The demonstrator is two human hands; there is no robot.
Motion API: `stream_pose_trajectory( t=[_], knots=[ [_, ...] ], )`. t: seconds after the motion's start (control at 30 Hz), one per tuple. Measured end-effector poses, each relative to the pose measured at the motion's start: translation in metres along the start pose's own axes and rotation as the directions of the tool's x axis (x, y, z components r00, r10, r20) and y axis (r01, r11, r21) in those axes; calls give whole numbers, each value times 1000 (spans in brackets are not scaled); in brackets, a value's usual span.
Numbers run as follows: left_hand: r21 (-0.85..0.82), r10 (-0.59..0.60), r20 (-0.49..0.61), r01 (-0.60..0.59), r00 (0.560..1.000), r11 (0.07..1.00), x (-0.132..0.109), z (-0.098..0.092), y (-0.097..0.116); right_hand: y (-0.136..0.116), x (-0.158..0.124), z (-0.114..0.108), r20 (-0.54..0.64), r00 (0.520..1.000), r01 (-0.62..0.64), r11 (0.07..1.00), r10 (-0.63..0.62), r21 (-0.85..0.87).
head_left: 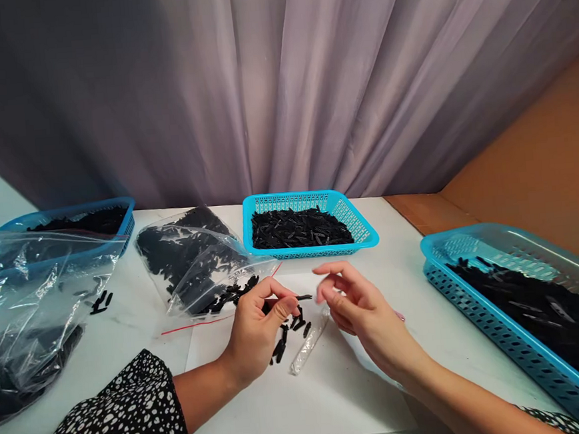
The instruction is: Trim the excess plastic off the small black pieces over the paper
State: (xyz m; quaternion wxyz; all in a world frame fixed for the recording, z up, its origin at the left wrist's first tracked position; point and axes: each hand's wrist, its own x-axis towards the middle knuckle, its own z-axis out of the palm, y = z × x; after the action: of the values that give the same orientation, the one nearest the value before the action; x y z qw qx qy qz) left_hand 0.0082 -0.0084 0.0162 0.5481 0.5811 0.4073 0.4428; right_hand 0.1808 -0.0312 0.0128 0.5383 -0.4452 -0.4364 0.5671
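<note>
While the left hand [256,330] is pinching a thin black piece [304,297] toward the far edge of the white sheet [299,410], the right hand [359,305] is hovering just beside it, fingers loosely curled; they're kinda blurry, so can't tell if it's gripping anything. Loose black bits [280,350] and a clear plastic strip [308,346] are lying on the sheet. A zip bag [192,248] is sitting by its far left corner, and a blue basket [312,249] is hugging the far edge of the bench [404,235].
</note>
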Motion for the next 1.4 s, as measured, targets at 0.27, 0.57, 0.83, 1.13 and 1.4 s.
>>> stream_pose_trajectory(
  t=[0.27, 0.57, 0.83, 1.13, 1.4],
  knots=[
    [-25, -33, 25, 34, 999, 999, 0, -1, -4, 7, -4, 2, 80, 990, 124, 982, -113, -145],
    [-124, -84, 149, 103, 985, 987, -3, 0, -7, 0, -5, 7, 83, 996, 25, 999, -23, -23],
    [-204, -78, 188, 117, 979, 972, -2, 0, -9, 5, -3, 6, 129, 991, -26, 998, 18, 62],
    [20, -5, 123, 2, 992, 1000, -3, 3, 1, 3, -6, 6, 63, 994, 96, 989, -90, -113],
    [-47, -5, 165, 13, 986, 999, -9, 1, -5, 3, -8, 8, 66, 991, 126, 988, -120, -89]
  ],
)
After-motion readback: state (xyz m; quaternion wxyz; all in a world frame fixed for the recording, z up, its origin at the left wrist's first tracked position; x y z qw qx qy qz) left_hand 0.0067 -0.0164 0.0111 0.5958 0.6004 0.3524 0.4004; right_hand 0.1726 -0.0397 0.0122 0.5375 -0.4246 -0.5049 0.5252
